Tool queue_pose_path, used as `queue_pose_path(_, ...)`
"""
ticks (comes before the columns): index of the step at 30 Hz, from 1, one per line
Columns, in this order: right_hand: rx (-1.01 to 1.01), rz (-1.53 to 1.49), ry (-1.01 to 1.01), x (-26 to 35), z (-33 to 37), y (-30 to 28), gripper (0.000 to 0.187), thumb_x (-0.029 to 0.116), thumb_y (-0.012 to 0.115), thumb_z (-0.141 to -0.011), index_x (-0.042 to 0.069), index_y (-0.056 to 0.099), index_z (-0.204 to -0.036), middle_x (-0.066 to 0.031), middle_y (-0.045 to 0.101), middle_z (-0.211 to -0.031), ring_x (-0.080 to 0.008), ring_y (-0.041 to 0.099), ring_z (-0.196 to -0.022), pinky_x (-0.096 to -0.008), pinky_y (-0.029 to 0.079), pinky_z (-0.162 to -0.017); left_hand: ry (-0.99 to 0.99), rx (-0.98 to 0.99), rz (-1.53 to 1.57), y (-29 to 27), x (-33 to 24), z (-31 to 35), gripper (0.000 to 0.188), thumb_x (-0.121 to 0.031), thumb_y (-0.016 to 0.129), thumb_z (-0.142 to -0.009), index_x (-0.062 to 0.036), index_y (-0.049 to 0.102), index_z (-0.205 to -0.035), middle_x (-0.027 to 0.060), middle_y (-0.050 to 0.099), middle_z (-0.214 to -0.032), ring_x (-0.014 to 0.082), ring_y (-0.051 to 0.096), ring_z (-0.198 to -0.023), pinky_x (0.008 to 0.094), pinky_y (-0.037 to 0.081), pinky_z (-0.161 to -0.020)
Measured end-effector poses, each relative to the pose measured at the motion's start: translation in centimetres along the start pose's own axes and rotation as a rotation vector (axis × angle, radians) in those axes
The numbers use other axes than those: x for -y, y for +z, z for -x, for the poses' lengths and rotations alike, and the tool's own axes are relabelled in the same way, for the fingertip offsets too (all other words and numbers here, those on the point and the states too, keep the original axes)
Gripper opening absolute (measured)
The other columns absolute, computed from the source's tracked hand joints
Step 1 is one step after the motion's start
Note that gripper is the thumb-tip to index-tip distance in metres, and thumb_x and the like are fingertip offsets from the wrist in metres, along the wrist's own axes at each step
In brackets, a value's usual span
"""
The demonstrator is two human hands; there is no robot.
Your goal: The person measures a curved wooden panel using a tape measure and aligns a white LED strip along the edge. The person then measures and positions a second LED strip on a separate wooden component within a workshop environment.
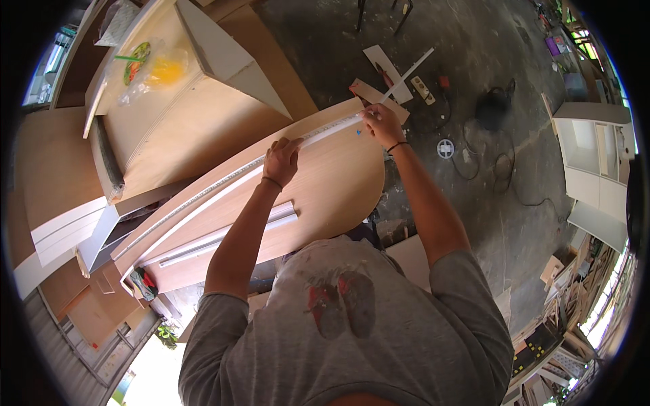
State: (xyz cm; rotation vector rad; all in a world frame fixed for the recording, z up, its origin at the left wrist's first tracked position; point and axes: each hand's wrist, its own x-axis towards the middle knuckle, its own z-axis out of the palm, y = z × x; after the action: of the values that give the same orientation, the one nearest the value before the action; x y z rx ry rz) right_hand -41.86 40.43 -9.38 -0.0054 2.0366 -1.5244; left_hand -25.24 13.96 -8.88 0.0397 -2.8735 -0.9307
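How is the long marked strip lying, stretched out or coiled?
Stretched out: the marked strip runs lengthwise along the board, visible on both sides of the left hand.

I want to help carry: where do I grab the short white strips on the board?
Probably take the strips by their right ends, coming from the right: they're slim and lie flat on the board, those ends uncovered, while the left forearm crosses over them further left.

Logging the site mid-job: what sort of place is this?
Probably a furniture workshop: there's a curved wooden panel, a white cabinet at right and piled wood pieces lower right.
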Motion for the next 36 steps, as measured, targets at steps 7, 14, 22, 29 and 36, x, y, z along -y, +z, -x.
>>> queue_pose_path(7,-0.292,0.415,-0.527,-1.6,-0.9,-0.2,0.014,0.014,0.069,-0.090,0.006,0.075,-0.099,-0.0160,0.071,-0.092,-0.0320,0.070,-0.085,-0.0400,0.056,-0.076,-0.063,0.046,-0.108,1.0,0.5,-0.9,0.026,-0.009,0.063,-0.088,-0.0177,0.069,-0.112,0.0065,0.063,-0.098,0.0304,0.061,-0.099,0.0497,0.047,-0.083)
queue_pose_path(14,-0.164,0.516,-0.367,-0.3,-1.9,-0.5,0.015,0.014,0.071,-0.088,0.006,0.075,-0.101,-0.0149,0.073,-0.094,-0.0297,0.071,-0.089,-0.0368,0.056,-0.079,0.012,-0.079,-0.060,3.5,-2.2,-3.0,0.029,-0.013,0.065,-0.088,-0.0192,0.068,-0.117,0.0068,0.063,-0.102,0.0295,0.060,-0.104,0.0483,0.045,-0.087)
queue_pose_path(22,-0.116,0.541,-0.338,0.3,-1.4,-1.2,0.009,0.013,0.069,-0.085,0.008,0.074,-0.090,-0.0130,0.073,-0.094,-0.0319,0.071,-0.090,-0.0418,0.056,-0.079,0.049,-0.087,-0.030,5.6,-2.3,-3.3,0.027,-0.013,0.066,-0.087,-0.0207,0.069,-0.113,0.0059,0.056,-0.104,0.0284,0.059,-0.101,0.0459,0.044,-0.084)
queue_pose_path(29,-0.124,0.725,-0.651,0.4,-1.6,-1.3,0.005,0.012,0.069,-0.083,0.008,0.072,-0.082,-0.0109,0.070,-0.084,-0.0340,0.066,-0.085,-0.0462,0.054,-0.075,0.148,-0.064,-0.125,5.2,-1.6,-3.1,0.038,-0.013,0.068,-0.084,-0.0225,0.068,-0.120,0.0052,0.054,-0.105,0.0273,0.056,-0.104,0.0439,0.044,-0.084)
queue_pose_path(36,-0.067,0.870,-0.617,1.1,-1.1,-1.6,0.004,0.010,0.069,-0.085,0.009,0.072,-0.087,-0.0068,0.070,-0.088,-0.0288,0.065,-0.092,-0.0416,0.054,-0.078,0.162,-0.024,-0.161,4.9,-1.6,-3.1,0.048,-0.011,0.070,-0.079,-0.0244,0.068,-0.125,0.0056,0.054,-0.108,0.0278,0.054,-0.104,0.0432,0.044,-0.087)
